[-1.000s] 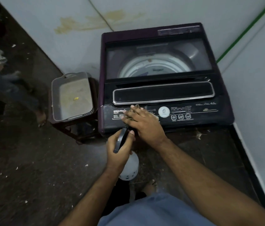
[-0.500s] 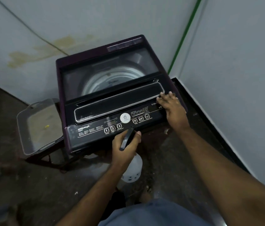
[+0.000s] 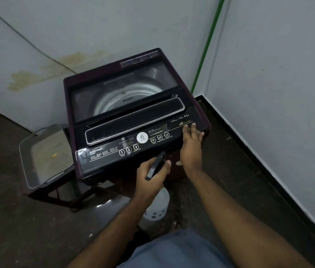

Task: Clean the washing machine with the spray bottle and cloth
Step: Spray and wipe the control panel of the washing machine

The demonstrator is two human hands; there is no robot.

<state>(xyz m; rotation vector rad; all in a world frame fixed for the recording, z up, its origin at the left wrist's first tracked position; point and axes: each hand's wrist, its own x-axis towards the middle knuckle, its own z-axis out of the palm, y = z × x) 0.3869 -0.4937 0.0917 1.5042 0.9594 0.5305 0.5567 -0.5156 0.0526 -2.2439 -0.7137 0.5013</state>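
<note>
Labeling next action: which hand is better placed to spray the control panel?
Left. The left hand already grips the spray bottle just below the control panel; the right hand rests open-fingered at the panel's right end.

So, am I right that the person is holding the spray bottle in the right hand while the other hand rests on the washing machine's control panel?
Not quite: the head view shows the spray bottle held in the left hand. It is the right hand that rests at the right end of the washing machine's control panel.
</note>
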